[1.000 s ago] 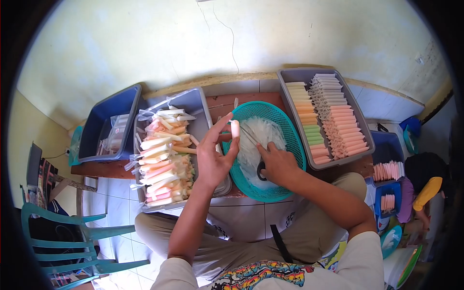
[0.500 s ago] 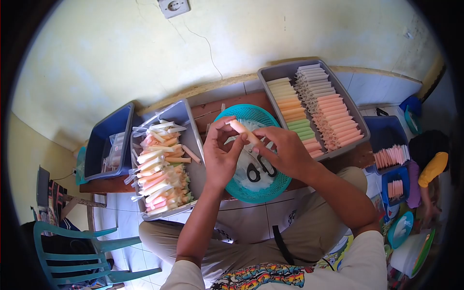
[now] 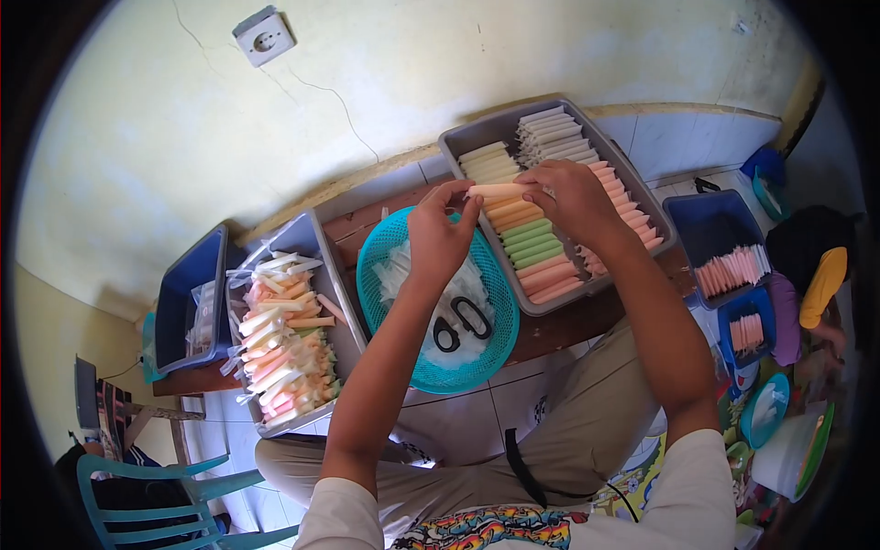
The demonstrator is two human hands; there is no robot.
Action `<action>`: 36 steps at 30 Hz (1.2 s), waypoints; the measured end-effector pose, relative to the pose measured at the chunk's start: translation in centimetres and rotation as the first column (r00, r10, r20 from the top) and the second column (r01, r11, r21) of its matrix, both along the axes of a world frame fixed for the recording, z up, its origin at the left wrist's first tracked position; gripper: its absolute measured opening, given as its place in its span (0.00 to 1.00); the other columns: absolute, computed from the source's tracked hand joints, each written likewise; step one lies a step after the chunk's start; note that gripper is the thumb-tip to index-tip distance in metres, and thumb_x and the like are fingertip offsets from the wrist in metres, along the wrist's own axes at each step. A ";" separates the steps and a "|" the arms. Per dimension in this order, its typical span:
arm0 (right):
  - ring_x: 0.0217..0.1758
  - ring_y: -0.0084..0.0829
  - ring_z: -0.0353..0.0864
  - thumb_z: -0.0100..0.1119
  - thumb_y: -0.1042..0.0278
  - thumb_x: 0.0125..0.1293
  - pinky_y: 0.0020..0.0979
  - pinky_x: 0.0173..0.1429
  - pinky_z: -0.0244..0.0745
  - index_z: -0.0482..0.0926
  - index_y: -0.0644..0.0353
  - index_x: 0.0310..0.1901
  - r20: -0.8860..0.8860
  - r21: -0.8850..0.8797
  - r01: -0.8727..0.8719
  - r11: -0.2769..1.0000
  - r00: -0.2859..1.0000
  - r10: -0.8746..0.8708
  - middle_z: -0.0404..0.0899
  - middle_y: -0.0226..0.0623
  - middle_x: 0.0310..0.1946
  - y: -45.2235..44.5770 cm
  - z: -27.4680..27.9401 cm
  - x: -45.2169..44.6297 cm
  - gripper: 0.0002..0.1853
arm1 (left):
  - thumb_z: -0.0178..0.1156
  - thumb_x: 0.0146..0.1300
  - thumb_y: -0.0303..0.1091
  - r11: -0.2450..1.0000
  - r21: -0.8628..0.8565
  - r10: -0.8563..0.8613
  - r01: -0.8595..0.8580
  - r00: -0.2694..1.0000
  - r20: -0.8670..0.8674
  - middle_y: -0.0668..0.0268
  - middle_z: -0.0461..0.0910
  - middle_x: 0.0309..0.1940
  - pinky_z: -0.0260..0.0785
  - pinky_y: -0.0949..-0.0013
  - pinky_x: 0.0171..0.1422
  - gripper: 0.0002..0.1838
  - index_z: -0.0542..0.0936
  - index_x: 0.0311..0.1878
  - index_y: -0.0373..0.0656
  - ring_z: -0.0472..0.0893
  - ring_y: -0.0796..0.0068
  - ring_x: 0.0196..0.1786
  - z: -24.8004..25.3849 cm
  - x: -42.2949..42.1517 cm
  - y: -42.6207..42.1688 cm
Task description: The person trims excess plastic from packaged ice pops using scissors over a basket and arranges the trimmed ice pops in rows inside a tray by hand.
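A pale orange tube (image 3: 498, 191) lay pinched between two bare hands.

By a clock centred on the teal basket (image 3: 510, 316), black-handled scissors (image 3: 446, 335) lay toward five o'clock inside it, on clear plastic scraps (image 3: 472, 278). A grey tray (image 3: 332, 240) at nine held heaped, mixed-colour tubes (image 3: 291, 344). At one, the left hand (image 3: 442, 229) gripped the tube's left end between thumb and fingers, and the right hand (image 3: 577, 203) pinched its other end, above a second grey tray (image 3: 649, 200) of neatly rowed tubes (image 3: 532, 240). Farther off, a wall socket (image 3: 266, 41) showed at eleven.
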State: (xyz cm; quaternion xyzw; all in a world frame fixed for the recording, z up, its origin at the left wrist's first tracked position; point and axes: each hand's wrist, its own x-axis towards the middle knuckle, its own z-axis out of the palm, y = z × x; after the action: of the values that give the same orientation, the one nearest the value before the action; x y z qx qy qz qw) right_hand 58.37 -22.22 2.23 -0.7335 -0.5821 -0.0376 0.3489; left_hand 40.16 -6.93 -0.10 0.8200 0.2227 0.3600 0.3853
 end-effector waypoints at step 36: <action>0.57 0.56 0.88 0.54 0.68 0.75 0.51 0.61 0.83 0.90 0.61 0.46 0.069 -0.232 0.148 0.961 0.988 -0.135 0.86 0.52 0.52 5.7 -9.2 4.8 0.13 | 0.57 0.67 0.39 0.784 0.468 0.152 0.409 0.604 -0.782 0.64 0.91 0.55 0.43 0.25 0.85 0.19 0.93 0.53 0.52 0.76 0.60 0.73 -2.7 7.2 2.2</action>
State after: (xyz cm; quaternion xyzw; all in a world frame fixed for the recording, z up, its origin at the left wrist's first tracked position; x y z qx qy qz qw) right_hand 63.13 -16.47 -7.02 -0.8084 -0.5374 -0.0122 0.2400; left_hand 47.39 -4.73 -2.77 0.9840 0.1771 -0.0165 -0.0097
